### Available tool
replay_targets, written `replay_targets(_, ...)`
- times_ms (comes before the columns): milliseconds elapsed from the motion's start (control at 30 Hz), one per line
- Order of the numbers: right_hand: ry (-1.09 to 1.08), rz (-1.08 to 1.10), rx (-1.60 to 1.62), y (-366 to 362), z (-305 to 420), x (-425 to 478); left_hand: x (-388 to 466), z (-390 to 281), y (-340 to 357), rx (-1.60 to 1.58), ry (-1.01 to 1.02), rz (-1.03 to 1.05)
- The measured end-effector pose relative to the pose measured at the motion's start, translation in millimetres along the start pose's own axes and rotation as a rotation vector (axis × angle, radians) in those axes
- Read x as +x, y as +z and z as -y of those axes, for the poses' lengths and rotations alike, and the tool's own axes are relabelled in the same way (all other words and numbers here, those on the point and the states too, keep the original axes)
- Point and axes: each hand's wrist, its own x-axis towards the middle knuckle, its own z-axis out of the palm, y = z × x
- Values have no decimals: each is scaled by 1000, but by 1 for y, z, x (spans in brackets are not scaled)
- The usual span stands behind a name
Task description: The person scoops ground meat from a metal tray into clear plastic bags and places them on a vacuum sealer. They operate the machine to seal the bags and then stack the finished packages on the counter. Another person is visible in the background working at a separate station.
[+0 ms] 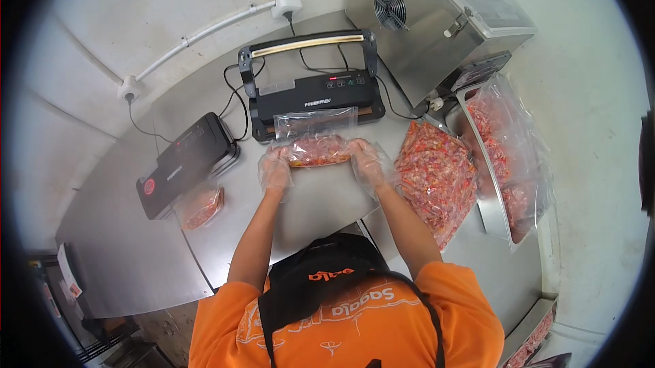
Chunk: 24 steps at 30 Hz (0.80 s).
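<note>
Between my hands is a clear plastic bag of chopped meat mix [320,150], its empty flap lying over the front edge of a black Powerpack vacuum sealer [317,94] whose lid is raised. My left hand [275,164], in a clear disposable glove, grips the bag's left side. On its right side, my gloved right hand [367,159] holds it the same way. Left of me a second vacuum sealer [187,163] has its lid down, with a filled bag [203,208] at its front edge.
A large clear bag of chopped meat mix [435,178] lies right of my forearm. Beyond it, a steel tray [491,178] holds more filled bags. A steel machine with a fan grille [390,7] stands at the back right. Power cords [233,97] run behind the sealers on the steel table [128,265].
</note>
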Motion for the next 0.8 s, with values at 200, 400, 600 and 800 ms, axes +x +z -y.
replay_targets(200, 110, 29, 48, -12, -14, -8, -18, -44, -14, -62, -127, 31)
replay_targets(400, 230, -136, 238, 18, 62, 0, 1, -56, 4, -66, -313, -226)
replay_targets(600, 101, -356, -393, 34, 38, -5, -8, -67, 12, 69, -356, -259)
replay_targets(800, 119, -281, -482, 28, 45, 16, 9, -44, 17, 96, -318, -298)
